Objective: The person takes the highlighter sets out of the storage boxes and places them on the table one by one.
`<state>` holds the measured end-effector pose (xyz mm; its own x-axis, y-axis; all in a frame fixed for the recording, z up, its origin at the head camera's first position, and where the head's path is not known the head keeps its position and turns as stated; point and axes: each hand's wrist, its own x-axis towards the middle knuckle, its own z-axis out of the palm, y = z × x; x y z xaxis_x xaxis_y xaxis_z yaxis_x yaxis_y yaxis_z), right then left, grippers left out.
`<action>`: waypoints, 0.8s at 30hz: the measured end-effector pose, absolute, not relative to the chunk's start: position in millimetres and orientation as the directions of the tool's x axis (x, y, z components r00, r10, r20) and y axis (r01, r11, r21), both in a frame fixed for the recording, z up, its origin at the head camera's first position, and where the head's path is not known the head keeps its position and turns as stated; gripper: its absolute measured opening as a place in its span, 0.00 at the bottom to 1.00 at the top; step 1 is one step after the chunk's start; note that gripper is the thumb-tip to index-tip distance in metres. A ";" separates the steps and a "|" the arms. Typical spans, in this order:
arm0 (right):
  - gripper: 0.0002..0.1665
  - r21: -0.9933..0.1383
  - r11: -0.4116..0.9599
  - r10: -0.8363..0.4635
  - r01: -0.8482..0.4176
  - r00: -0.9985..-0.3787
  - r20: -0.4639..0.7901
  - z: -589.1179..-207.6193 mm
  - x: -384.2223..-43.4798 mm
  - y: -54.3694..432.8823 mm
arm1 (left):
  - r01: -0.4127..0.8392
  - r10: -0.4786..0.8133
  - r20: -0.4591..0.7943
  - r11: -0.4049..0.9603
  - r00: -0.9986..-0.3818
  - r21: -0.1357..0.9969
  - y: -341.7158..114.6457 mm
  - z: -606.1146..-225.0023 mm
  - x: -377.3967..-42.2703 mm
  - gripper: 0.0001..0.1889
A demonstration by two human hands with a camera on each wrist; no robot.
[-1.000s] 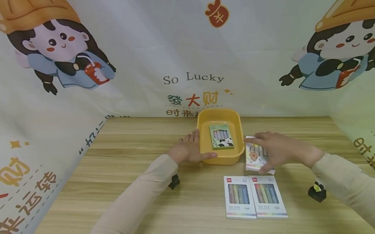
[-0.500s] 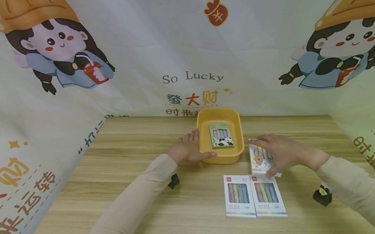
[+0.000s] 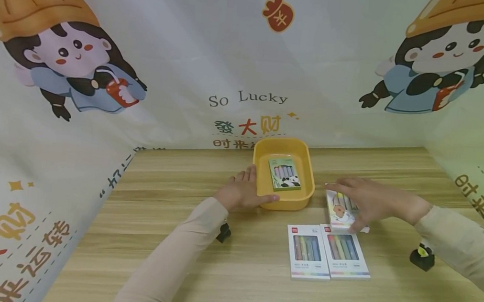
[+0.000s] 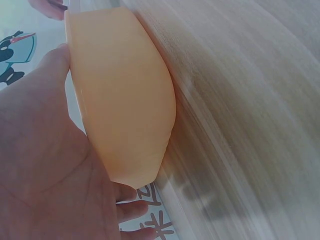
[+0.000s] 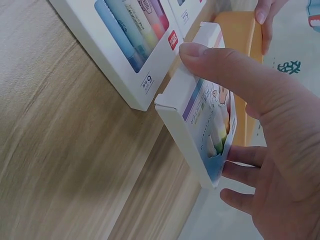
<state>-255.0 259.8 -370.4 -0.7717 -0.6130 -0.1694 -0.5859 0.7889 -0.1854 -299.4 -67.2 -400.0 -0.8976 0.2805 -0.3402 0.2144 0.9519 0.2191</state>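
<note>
My left hand (image 3: 243, 190) rests against the near left corner of a yellow plastic tub (image 3: 311, 178), fingers straight along its side and thumb at its front rim. Inside the tub lies a green box with a panda and a window of pens (image 3: 285, 175). My right hand (image 3: 369, 203) grips a white highlighter box (image 3: 340, 212) with a bear picture, thumb on its near end, fingers at its far end. In the right wrist view this highlighter box (image 5: 200, 110) sits beside a white windowed pen box (image 5: 125, 45); whether it touches the table cannot be told.
Two white windowed pen boxes, the left one (image 3: 307, 267) and the right one (image 3: 346, 270), lie side by side on the wooden table (image 3: 230, 284). A printed cloth (image 3: 190, 46) stands behind the tub and along both sides.
My right hand has drawn the highlighter box to the right and toward me, away from the tub, up to the right pen box. My left hand stays at the tub.
</note>
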 end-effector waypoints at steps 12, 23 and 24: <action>0.66 -0.179 0.801 -0.598 -0.571 -0.781 -0.182 -372.1 -247.0 268.2 | 0.220 0.285 -0.333 0.951 -0.899 0.218 -67.7 -401.9 -300.8 0.63; 0.65 -0.181 0.796 -0.604 -0.578 -0.780 -0.164 -370.6 -241.3 274.9 | 0.220 0.278 -0.340 0.955 -0.898 0.199 -67.4 -403.1 -302.7 0.63; 0.65 -0.179 0.795 -0.604 -0.579 -0.780 -0.162 -371.2 -241.1 275.8 | 0.220 0.280 -0.339 0.954 -0.898 0.203 -67.5 -402.4 -302.1 0.63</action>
<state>-241.1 275.8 -371.2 -0.7800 -0.6043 -0.1624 -0.5789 0.7954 -0.1795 -302.1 -67.5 -402.4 -0.8984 0.2796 -0.3388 0.2204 0.9541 0.2030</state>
